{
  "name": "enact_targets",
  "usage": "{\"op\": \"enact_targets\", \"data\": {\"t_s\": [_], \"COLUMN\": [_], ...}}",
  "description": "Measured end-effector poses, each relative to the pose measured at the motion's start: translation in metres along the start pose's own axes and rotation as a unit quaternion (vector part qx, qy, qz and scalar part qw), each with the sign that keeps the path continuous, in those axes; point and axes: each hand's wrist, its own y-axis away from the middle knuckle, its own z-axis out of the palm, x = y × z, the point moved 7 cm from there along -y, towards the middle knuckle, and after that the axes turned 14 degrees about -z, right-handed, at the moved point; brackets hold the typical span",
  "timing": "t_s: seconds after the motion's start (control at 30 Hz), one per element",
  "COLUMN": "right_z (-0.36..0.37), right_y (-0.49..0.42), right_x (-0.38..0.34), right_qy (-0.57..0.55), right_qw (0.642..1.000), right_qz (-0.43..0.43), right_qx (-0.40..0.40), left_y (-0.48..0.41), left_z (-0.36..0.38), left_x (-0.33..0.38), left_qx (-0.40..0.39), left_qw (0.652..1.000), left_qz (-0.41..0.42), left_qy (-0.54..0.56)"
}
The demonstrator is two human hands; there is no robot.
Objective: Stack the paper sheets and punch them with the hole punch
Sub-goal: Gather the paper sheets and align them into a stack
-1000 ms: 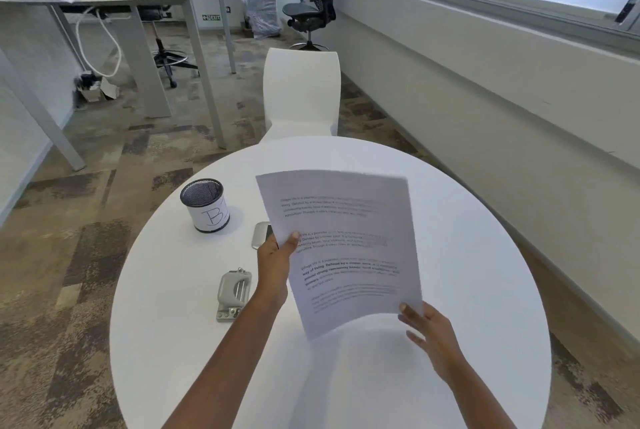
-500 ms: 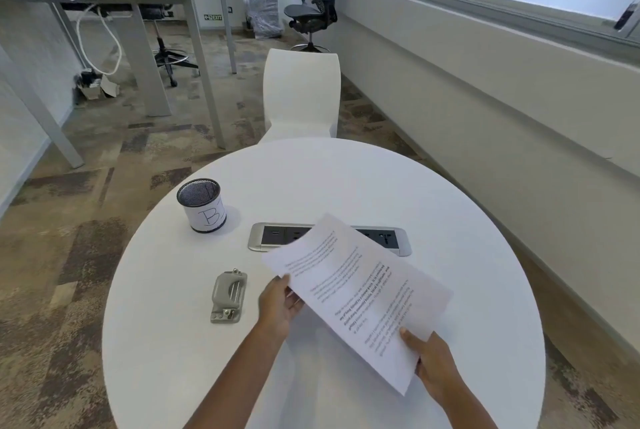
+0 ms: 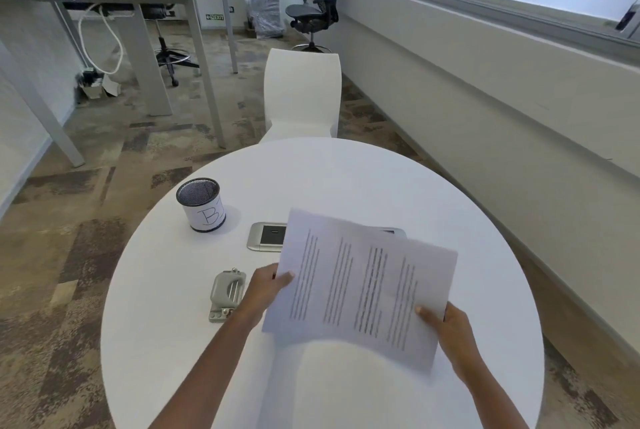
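Toward the left edge of the round, smooth white counter (image 3: 166, 307) stand a black mesh cup (image 3: 201, 204) and the grey metal hole punch (image 3: 227, 295). Left hand (image 3: 265, 291) and right hand (image 3: 446, 326) each close their grip on the thin printed paper sheets (image 3: 360, 286), held above the counter's middle, print blurred, hiding most of a silver socket plate (image 3: 266, 237). Mottled carpet (image 3: 69, 255) surrounds.

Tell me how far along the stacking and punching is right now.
Done: the paper sheets look gathered into one stack. In hand: left hand and right hand hold it by opposite edges above the round table. Left: the hole punch sits untouched beside the left hand; nothing is punched yet.
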Motion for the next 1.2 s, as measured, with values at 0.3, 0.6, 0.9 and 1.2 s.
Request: {"op": "enact_targets", "data": {"t_s": [0.3,0.6,0.9,1.2], "right_z": [0.003,0.003,-0.015,0.029], "right_y": [-0.012,-0.005,-0.003,0.021], "right_x": [-0.026,-0.012,0.002,0.042], "right_qy": [0.029,0.005,0.038,-0.254], "right_qw": [0.995,0.996,0.988,0.946], "right_qz": [-0.082,-0.070,-0.044,0.187], "right_qx": [0.039,0.058,0.141,0.077], "left_y": [-0.001,0.005,0.009,0.007], "left_z": [0.000,0.000,0.001,0.010], "left_x": [0.023,0.012,0.011,-0.014], "left_qx": [-0.010,0.011,0.022,0.024], "left_qw": [0.995,0.994,0.995,0.966], "left_qz": [0.096,0.105,0.080,-0.042], "left_qy": [0.036,0.033,0.060,0.254]}}
